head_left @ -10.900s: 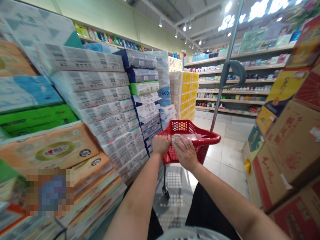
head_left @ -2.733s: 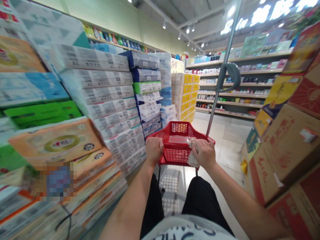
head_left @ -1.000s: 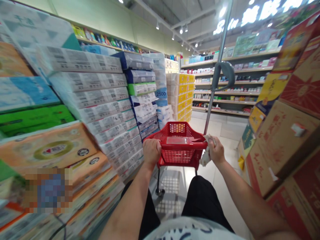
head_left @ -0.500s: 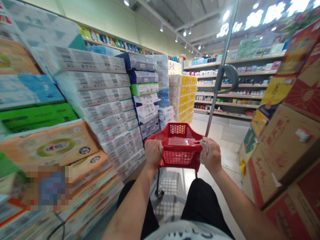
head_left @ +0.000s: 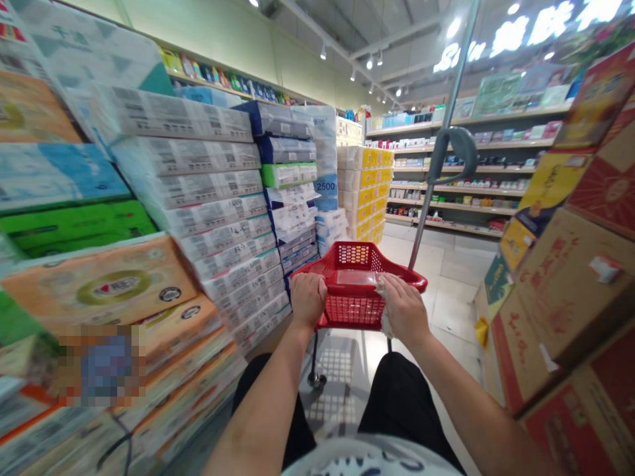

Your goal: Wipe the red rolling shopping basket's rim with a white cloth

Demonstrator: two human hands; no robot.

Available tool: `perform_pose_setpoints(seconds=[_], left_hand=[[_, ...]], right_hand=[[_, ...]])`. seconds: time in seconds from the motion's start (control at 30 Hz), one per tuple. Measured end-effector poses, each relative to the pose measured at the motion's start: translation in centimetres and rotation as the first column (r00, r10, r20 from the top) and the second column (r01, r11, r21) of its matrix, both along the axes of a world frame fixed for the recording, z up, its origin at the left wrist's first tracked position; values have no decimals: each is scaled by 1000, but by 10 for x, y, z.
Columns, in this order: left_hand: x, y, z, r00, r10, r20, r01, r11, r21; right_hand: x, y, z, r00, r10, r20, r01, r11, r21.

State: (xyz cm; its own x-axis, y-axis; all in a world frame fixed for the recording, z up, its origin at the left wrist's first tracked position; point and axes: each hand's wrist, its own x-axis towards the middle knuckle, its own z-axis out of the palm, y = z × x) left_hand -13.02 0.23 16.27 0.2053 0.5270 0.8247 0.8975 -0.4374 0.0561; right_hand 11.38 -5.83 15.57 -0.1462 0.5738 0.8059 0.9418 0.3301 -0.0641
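Observation:
A red plastic shopping basket cart (head_left: pixel 354 254) on wheels stands in the aisle in front of me. My left hand (head_left: pixel 307 297) grips the left part of its near rim. My right hand (head_left: pixel 404 311) presses a crumpled white cloth (head_left: pixel 383 291) against the right part of the same rim. A grey metal pull handle (head_left: pixel 449 142) rises from the basket's far right side toward the ceiling. The basket looks empty inside.
Tall stacks of tissue and toilet paper packs (head_left: pixel 198 198) line the left side. Cardboard boxes (head_left: pixel 570 277) are stacked on the right. Store shelves (head_left: pixel 471 172) with goods run across the far end. A tiled floor (head_left: pixel 454 291) stretches ahead past the basket.
My right hand with the cloth slid along the rim, from the right corner toward the middle. My left hand kept its grip on the left of the rim.

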Motion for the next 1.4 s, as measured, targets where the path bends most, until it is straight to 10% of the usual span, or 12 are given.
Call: perform_pose_setpoints(seconds=[0.3,0.73,1.23,1.4], left_hand=[[9,-7,1,1000,3,1,-3,1000,-15],[5,-15,2,1000,-15,2,15,999,-32],[11,-29,-1,996,92,9,-91,994,-52],[12,-21,3,994,103,-23,-104,993,-63]], right_hand=[[-17,24,26,991,-119,-58,105,973,-203],[-39,40,57,1000,23,-1,-22,900,-436],[-58,41,67,995,85,47,-54,885,-463],[-80,41,56,998,17,60,2,957,-291]])
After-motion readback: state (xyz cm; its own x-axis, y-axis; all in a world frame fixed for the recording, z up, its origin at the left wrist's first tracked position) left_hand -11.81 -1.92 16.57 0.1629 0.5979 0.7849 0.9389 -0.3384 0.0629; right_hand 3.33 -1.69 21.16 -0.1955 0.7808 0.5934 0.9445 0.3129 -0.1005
